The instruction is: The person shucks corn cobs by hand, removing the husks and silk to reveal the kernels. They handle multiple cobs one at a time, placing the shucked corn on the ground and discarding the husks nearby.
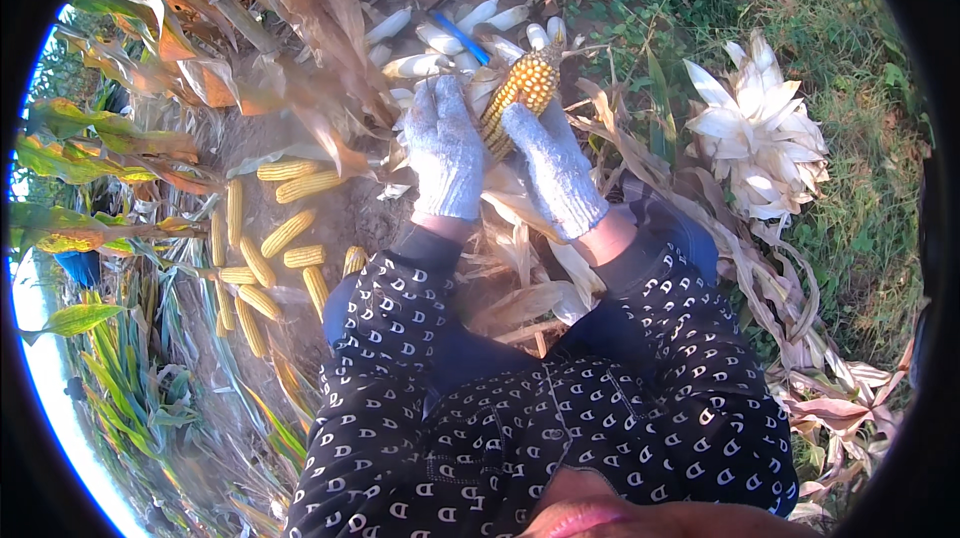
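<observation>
An ear of corn (530,81) with bare yellow kernels stands tilted in front of me. My right hand (552,170), in a whitish knit glove, is closed around its lower part. My left hand (441,153), gloved the same way, is just left of the ear, back of the hand toward me. Its fingers look bent and pressed together; their tips and anything in them are hidden. Pale husk shows between the hands and hangs below them. Just beyond lie several ears in pale husks (437,39), with a thin blue strip (461,39) across them.
Several husked yellow cobs (287,232) lie on the soil to the left. Dry corn stalks (330,33) lean in at upper left. A bunch of pale husks (763,138) sits on green grass (860,198) at right. Dry leaves (775,288) trail down the right side.
</observation>
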The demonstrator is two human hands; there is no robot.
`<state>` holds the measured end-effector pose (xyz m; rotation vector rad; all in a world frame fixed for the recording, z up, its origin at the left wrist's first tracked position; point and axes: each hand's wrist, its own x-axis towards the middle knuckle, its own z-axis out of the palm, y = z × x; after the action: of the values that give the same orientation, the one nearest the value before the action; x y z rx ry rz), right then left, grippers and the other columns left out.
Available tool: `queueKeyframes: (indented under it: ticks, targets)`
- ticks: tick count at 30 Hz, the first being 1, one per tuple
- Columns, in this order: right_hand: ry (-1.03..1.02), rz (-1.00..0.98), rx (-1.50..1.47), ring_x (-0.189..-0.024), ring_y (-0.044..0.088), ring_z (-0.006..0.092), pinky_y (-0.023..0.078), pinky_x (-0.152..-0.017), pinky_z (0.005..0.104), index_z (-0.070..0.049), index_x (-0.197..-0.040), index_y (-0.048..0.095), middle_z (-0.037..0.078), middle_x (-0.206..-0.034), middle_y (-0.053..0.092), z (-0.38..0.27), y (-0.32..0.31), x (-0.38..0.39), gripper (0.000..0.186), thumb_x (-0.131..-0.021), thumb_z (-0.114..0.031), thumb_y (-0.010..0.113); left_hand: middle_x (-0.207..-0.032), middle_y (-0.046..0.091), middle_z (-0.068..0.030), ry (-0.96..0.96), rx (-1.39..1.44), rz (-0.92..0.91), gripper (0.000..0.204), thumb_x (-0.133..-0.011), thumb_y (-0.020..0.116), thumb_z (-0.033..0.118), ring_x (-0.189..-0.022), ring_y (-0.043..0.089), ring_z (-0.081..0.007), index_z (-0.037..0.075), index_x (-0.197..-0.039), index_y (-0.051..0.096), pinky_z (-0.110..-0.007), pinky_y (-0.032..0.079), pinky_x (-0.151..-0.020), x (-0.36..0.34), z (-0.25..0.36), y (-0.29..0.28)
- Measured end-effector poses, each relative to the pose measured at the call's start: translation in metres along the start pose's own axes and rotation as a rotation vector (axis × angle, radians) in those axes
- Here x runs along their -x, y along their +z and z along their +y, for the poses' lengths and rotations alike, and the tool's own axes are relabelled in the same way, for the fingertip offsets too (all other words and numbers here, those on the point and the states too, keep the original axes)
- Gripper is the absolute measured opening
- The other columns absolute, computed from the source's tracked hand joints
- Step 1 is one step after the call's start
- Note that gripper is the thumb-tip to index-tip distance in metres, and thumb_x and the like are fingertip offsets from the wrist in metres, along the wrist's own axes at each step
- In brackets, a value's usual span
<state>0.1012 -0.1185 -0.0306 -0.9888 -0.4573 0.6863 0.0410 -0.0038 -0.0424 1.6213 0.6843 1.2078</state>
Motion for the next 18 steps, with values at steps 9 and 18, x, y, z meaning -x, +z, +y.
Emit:
queueKeyframes:
  ticks: [9, 18]
  targets:
    - [-0.080, 0.056, 0.340, -0.105, 0.062, 0.0130, 0.053, -0.092, 0.0322, 0.000, -0.135, 0.052, 0.009, -0.119, 0.063, 0.001, 0.002, -0.008, 0.049, -0.096, -0.018, 0.076, -0.092, 0.061, -0.0002, -0.290, 0.008, -0.136, 0.022, -0.107, 0.055, 0.020, -0.082, 0.055, -0.0094, 0.002, -0.112, 0.067, -0.027, 0.048, -0.074, 0.000, 0.027, -0.001]
    - [0.263, 0.123, -0.451, -0.108, 0.064, 0.0212, 0.055, -0.094, 0.0382, -0.007, -0.135, 0.053, 0.007, -0.119, 0.061, 0.002, 0.000, -0.016, 0.032, -0.106, -0.019, 0.058, -0.103, 0.064, -0.0031, -0.621, 1.100, 0.139, 0.010, -0.109, 0.052, 0.011, -0.093, 0.065, -0.0099, 0.007, -0.107, 0.060, -0.022, 0.056, -0.079, -0.014, 0.055, -0.005]
